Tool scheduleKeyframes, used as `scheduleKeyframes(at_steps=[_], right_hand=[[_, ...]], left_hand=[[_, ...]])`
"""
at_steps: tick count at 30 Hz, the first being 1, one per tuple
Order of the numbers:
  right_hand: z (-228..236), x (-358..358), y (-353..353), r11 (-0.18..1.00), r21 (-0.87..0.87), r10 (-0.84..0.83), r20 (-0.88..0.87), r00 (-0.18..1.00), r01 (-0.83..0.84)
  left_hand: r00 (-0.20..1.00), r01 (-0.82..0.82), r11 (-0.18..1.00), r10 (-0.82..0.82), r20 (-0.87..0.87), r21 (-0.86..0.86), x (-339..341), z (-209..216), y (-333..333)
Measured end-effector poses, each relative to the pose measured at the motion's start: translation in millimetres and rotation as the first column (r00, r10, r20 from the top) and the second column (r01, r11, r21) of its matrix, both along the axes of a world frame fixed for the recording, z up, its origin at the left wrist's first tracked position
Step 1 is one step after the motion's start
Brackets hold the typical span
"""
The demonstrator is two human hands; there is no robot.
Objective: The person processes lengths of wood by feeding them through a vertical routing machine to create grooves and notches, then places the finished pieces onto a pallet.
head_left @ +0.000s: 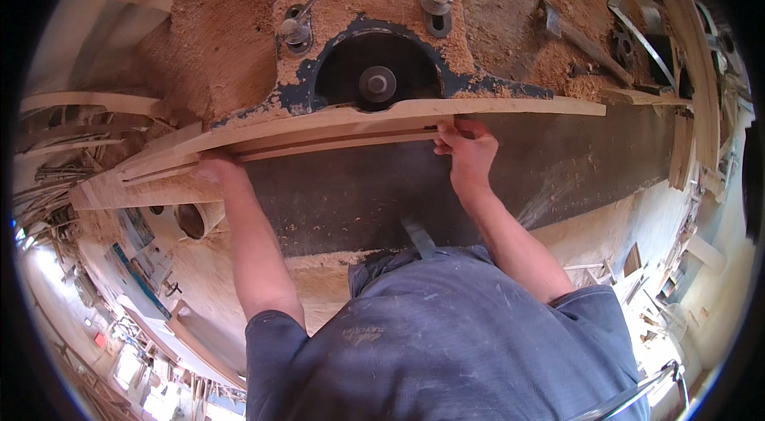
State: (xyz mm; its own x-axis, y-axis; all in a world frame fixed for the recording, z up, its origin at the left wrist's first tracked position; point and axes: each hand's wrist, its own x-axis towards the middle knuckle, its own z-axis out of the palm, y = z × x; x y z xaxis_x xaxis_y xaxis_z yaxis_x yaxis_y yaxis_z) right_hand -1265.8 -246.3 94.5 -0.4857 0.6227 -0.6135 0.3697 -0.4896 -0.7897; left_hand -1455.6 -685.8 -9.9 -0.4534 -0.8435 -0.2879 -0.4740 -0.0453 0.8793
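Note:
A long thin wooden strip [319,146] lies along the wooden fence [510,106] of a woodworking machine. My right hand [470,156] pinches its right end between thumb and fingers. Farther left, my left hand [217,167] is closed on the same strip, its fingers partly hidden and slightly blurred. Beneath both forearms spreads the dark metal machine table [343,194]. Behind the fence, a round spindle [377,84] stands in the arched opening of a cast-metal housing [366,2] coated with sawdust. Any cutter there cannot be made out.
Sawdust [215,38] covers the surface behind the fence. A hammer [586,42] lies at the back right, near a metal square [641,38] and stacked boards [693,78]. Scrap wood [60,158] piles up at the far left. A round duct opening [191,220] shows below my left hand.

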Motion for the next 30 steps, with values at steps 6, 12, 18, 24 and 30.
scheduleKeyframes(at_steps=[6, 12, 18, 24, 30], right_hand=[[-5, -9, -25, 0.999, 0.016, 0.040, 0.023, 0.999, -0.040], [-5, -14, -40, 0.996, 0.009, 0.083, 0.026, 0.996, -0.083], [-1, -18, -49, 0.996, 0.002, 0.087, 0.024, 0.996, -0.087], [-1, -21, -55, 0.998, 0.013, 0.066, 0.032, 0.997, -0.067], [-4, -22, -57, 0.999, -0.002, 0.054, 0.015, 0.998, -0.054]], left_hand=[[0.977, 0.001, 0.972, 0.049, -0.208, 0.234, -13, 18, -13], [0.982, 0.047, 0.969, 0.000, -0.189, 0.243, -12, 59, 14], [0.946, 0.049, 0.902, 0.096, -0.310, 0.429, -15, 52, -9], [0.954, -0.003, 0.960, 0.086, -0.287, 0.279, -16, 46, -17], [0.981, -0.037, 0.999, 0.029, -0.192, -0.038, -23, 56, 5]])
